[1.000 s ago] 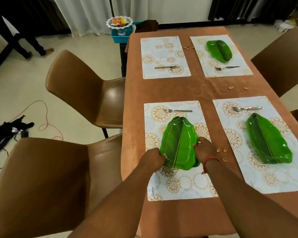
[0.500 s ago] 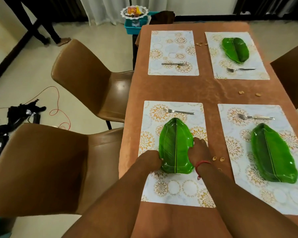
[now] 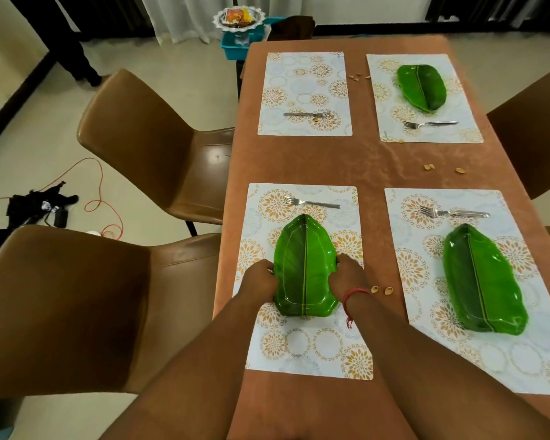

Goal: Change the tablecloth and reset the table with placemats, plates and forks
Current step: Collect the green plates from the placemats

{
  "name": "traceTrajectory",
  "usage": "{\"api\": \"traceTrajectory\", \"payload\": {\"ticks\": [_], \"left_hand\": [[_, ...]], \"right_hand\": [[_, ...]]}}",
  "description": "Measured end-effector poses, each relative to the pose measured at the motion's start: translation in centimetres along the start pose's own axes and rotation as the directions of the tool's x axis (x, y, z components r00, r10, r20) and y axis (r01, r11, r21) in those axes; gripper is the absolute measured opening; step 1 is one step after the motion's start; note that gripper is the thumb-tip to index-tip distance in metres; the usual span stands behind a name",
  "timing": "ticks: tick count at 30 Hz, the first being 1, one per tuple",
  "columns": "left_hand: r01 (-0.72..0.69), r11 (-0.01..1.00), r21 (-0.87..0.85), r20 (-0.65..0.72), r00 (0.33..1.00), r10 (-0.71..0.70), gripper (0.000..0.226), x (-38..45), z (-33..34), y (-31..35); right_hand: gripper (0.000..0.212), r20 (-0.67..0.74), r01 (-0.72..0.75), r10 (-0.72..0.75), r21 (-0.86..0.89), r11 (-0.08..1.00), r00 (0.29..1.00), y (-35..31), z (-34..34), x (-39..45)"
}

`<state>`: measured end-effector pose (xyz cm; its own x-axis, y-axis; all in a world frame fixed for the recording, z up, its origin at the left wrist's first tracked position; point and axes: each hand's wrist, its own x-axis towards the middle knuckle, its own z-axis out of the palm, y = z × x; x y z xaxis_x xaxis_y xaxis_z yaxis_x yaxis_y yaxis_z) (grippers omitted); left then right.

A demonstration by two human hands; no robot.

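My left hand (image 3: 258, 281) and right hand (image 3: 346, 277) grip opposite long edges of the leaf plate (image 3: 304, 268), on the near-left placemat (image 3: 305, 341); long axis runs 12-to-6, fork (image 3: 311, 203) at 12.

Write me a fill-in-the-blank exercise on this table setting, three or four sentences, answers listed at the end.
1. Both hands, left hand and right hand, grip the near-left leaf plate by its two long ____.
2. The number of green leaf-shaped plates on the table is ____.
3. The far-left placemat holds a fork but no ____.
4. The tablecloth is ____ in colour.

Missing words: edges; three; plate; brown
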<state>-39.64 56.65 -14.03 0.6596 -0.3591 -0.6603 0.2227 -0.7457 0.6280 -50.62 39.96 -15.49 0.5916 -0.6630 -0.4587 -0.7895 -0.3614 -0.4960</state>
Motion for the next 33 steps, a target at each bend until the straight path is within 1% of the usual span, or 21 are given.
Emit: {"api": "traceTrajectory", "payload": {"ticks": [3, 6, 10, 12, 14, 18, 23, 26, 28, 30, 33], "left_hand": [[0.031, 0.993, -0.116, -0.008, 0.999, -0.032, 0.014, -1.1, -0.3, 1.1], [0.022, 0.981, -0.191, -0.028, 0.999, -0.028, 0.017, -2.4, -0.1, 2.3], [0.000, 0.972, -0.236, -0.045, 0.999, -0.011, 0.019, -3.5, 0.7, 3.4], [-0.010, 0.970, -0.241, -0.046, 0.999, -0.001, 0.019, -4.1, 1.2, 3.8], [-0.031, 0.970, -0.242, -0.038, 0.999, 0.022, 0.020, -4.7, 1.8, 4.5], [-0.068, 0.970, -0.234, 0.010, 0.997, 0.073, 0.019, -5.6, 3.3, 6.2], [-0.143, 0.967, -0.211, 0.069, 0.985, 0.160, 0.020, -6.6, 6.1, 8.2], [-0.135, 0.965, -0.224, 0.118, 0.979, 0.164, 0.020, -8.1, 8.4, 8.6], [-0.134, 0.963, -0.232, 0.153, 0.973, 0.172, 0.019, -8.9, 9.9, 9.2], [-0.133, 0.964, -0.229, 0.166, 0.971, 0.174, 0.023, -9.0, 11.4, 10.0], [-0.146, 0.968, -0.205, 0.162, 0.970, 0.180, 0.024, -9.0, 14.1, 11.8]], "right_hand": [[0.036, -0.001, 0.024, -0.023, 0.099, 0.995, 1.000, 0.3, -0.8, 0.0], [0.040, -0.019, 0.049, -0.046, 0.177, 0.983, 0.999, 0.6, -1.9, 0.1], [0.042, -0.044, 0.071, -0.064, 0.189, 0.979, 0.997, 1.0, -3.5, -0.2], [0.043, -0.062, 0.061, -0.048, 0.227, 0.972, 0.997, 1.3, -4.4, -1.1], [0.041, -0.109, 0.063, -0.037, 0.243, 0.968, 0.993, 2.0, -5.3, -1.9], [0.033, -0.181, 0.064, -0.027, 0.203, 0.977, 0.983, 3.6, -7.8, -3.5], [0.031, -0.271, 0.023, 0.029, 0.190, 0.982, 0.962, 6.2, -10.6, -5.4], [0.029, -0.266, -0.026, 0.078, 0.193, 0.981, 0.961, 8.9, -11.6, -6.4], [0.033, -0.262, -0.039, 0.095, 0.210, 0.977, 0.960, 10.7, -12.5, -6.7], [0.039, -0.259, -0.046, 0.109, 0.238, 0.970, 0.960, 12.4, -13.3, -6.2], [0.037, -0.269, -0.033, 0.101, 0.243, 0.969, 0.958, 15.0, -15.2, -5.2]]}}
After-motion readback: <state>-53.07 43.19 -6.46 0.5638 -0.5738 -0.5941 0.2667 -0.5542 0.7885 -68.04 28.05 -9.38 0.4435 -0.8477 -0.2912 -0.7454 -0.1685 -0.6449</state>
